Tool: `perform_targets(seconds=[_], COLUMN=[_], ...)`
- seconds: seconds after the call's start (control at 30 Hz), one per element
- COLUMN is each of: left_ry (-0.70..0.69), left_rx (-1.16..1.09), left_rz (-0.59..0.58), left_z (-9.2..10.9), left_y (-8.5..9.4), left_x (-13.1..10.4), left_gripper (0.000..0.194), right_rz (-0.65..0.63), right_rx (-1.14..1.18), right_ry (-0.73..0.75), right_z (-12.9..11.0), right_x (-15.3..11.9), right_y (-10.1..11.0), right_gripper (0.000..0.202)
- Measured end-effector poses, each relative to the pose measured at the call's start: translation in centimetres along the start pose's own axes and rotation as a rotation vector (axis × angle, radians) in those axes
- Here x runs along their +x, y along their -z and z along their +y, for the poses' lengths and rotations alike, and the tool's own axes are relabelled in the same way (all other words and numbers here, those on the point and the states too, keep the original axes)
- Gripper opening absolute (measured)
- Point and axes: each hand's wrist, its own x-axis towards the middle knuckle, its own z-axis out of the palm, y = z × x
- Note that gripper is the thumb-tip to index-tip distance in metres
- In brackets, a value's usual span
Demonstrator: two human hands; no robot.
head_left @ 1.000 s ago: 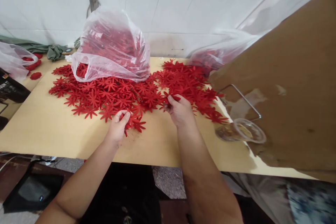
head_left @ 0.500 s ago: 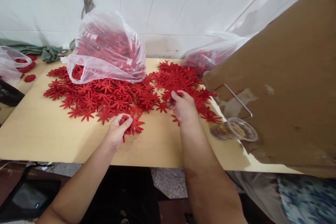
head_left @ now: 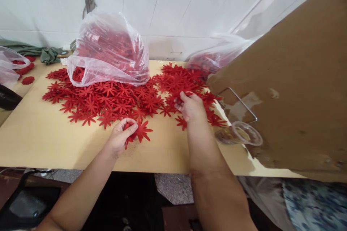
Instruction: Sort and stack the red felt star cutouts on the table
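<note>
We have our left hand (head_left: pixel 121 135) closed on a small bunch of red, cloth-like, many-pointed flower pieces (head_left: pixel 143 130), the thumb pressed over them and one piece fanning out to the right. The bunch is at the near side of a broad heap of matching red star-shaped pieces (head_left: pixel 103 101), above the smooth tan tabletop (head_left: pixel 159 151).

Our right hand (head_left: pixel 192 106) is well apart from the left, its fingers curled at the near edge of a second, smaller pile of the same red pieces (head_left: pixel 179 79). Some red shows behind those fingers (we cannot tell whether they grip a piece or only touch the pile).

A translucent white plastic bag (head_left: pixel 114 50), bulging with red pieces, sits on the back of the broad heap, near the white tiled wall (head_left: pixel 168 3). Behind the smaller pile we see another translucent plastic bag (head_left: pixel 217 57) with red inside, partly hidden by a large brown cardboard panel (head_left: pixel 298 79). Beside that panel is a clear plastic cup (head_left: pixel 248 133) with something brownish in it. At the far left, a crumpled green cloth (head_left: pixel 50 54) lies along the wall.
</note>
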Motion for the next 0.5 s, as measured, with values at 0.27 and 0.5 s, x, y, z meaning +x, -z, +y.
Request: perform_targets(seconds=[0.27, 0.5], left_ry=[-0.042, -0.046], left_rx=[0.046, 0.052], left_rz=[0.048, 0.053], left_z=[-0.4, -0.6], left_y=[0.0, 0.1], left_x=[0.2, 0.4], left_gripper=[0.031, 0.028], right_rz=[0.121, 0.146], right_rx=[-0.122, -0.151], right_ry=[0.094, 0.088], right_z=[-0.8, -1.0], right_x=[1.1, 1.8], right_y=[0.7, 0.4], right_gripper=[0.025, 0.026])
